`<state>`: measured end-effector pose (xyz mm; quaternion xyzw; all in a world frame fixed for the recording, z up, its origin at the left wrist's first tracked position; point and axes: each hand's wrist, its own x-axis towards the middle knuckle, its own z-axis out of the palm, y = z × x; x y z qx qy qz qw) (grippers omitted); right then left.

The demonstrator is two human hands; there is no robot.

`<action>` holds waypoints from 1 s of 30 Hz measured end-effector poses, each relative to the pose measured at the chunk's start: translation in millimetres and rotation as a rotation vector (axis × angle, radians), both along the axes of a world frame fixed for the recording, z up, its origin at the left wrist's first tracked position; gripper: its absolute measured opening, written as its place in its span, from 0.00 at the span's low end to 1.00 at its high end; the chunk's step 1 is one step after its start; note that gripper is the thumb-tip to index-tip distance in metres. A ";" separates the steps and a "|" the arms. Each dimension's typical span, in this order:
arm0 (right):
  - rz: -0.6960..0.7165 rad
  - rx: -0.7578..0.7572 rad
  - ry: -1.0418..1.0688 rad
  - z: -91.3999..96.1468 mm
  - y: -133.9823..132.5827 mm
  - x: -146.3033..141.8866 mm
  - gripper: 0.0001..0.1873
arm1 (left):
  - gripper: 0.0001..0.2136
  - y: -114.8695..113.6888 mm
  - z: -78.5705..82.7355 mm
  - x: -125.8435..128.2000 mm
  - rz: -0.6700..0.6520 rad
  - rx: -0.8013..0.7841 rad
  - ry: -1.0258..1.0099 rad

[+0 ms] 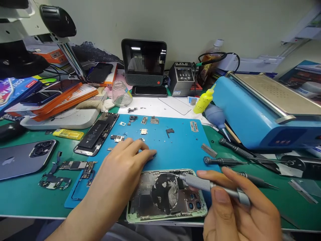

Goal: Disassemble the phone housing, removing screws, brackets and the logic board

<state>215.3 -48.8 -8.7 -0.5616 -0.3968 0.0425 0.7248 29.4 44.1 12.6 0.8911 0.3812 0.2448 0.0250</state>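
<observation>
My right hand (238, 204) holds a silver precision screwdriver (198, 182) between thumb and fingers. Its tip reaches over the upper edge of an opened phone housing (142, 204), pale green at the rim, with a torn black pad (160, 195) inside. Across the blue mat (173, 157), my left hand (125, 164) has its thumb and fingers pinched together at the mat surface. A tiny dark bit shows by the fingertips, too small to name. Loose small phone parts, among them a metal bracket (154, 119) and a black piece (170, 132), lie beyond that hand.
Left of the mat lie a phone screen assembly (94, 134), circuit boards (75, 165) and a dark phone (27, 157). Several screwdrivers (223, 161) and a blue heating plate machine (250, 120) are at right. A glass jar (121, 94) and yellow bottle (204, 101) stand behind.
</observation>
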 end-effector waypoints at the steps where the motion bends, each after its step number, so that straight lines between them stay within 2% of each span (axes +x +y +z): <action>1: 0.021 -0.016 -0.030 -1.7 -0.3 1.1 0.13 | 0.18 -0.7 -0.1 -1.8 0.002 -0.007 -0.013; 7: 0.102 -0.167 -0.229 -1.8 -6.4 2.7 0.13 | 0.09 -8.1 4.3 -12.7 0.026 -0.057 -0.099; 9: 0.104 -0.231 -0.200 1.7 -8.6 -0.7 0.12 | 0.07 -13.4 7.7 -14.5 0.004 -0.071 -0.095; 12: 0.059 -0.323 -0.105 5.0 -10.3 -5.3 0.11 | 0.09 -22.5 10.5 -14.6 -0.066 -0.083 -0.070; 17: 0.117 -0.269 -0.144 1.6 -10.2 1.0 0.13 | 0.10 -30.2 4.1 -10.8 -0.074 -0.062 -0.083; 23: 0.137 -0.258 -0.072 5.9 -10.0 6.2 0.12 | 0.09 -29.6 -2.2 -8.5 -0.088 -0.078 -0.082; 27: 0.134 -0.201 0.063 7.7 -7.3 5.3 0.14 | 0.10 -27.8 5.3 -9.8 -0.110 -0.077 -0.062; 30: 0.050 -0.108 0.203 6.3 -4.2 4.8 0.17 | 0.09 -20.3 14.1 -8.5 -0.046 -0.043 -0.056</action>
